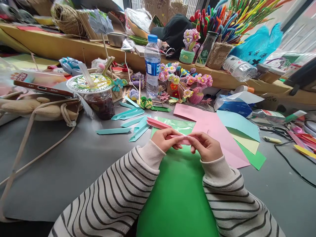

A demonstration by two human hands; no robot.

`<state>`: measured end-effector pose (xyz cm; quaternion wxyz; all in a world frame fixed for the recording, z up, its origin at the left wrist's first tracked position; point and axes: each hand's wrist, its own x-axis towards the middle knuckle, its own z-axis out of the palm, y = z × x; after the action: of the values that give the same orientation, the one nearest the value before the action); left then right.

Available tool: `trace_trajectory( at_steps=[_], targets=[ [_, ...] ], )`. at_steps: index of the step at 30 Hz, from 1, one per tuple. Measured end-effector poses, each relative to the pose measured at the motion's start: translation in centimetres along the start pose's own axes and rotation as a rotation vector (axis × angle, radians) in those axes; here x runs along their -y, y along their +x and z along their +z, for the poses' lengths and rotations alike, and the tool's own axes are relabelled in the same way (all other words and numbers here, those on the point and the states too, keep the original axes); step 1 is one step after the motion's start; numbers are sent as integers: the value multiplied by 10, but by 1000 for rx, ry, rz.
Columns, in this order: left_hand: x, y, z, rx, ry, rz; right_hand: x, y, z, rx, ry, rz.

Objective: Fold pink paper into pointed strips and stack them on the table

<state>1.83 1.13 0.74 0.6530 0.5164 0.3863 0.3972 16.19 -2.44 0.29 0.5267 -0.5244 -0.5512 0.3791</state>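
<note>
Both hands meet over a green paper sheet (177,191) in the middle of the grey table. My left hand (165,140) and my right hand (206,147) pinch the two ends of a narrow folded pink paper strip (184,140), held level just above the sheet. Fingers of both hands are closed on it. Another folded pink strip (158,123) lies just beyond my left hand. Several folded light-blue strips (130,121) lie to its left.
Pink (212,131), light-blue (238,123), yellow and green sheets overlap at right. A lidded drink cup (97,95), water bottle (152,65), paper flowers (185,82), tissue pack (234,107), and cloth bag with phone (41,98) crowd the back. A black cable (291,164) runs at right.
</note>
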Motion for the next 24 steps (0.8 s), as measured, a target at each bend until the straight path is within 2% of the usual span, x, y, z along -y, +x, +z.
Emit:
trace_trajectory(
  at_steps=[4,9,16,24],
  targets=[
    [1,0,0,6,5,12,-1,0,-1,-7,-96,-19],
    [3,1,-1,57,16,2,-3,0,-3,-12,-302,-150],
    [4,2,-4,124,-3,-34,-3,1,-6,5,-272,-134],
    [4,2,-1,73,35,-2,-3,1,-5,-4,-283,-146]
  ],
)
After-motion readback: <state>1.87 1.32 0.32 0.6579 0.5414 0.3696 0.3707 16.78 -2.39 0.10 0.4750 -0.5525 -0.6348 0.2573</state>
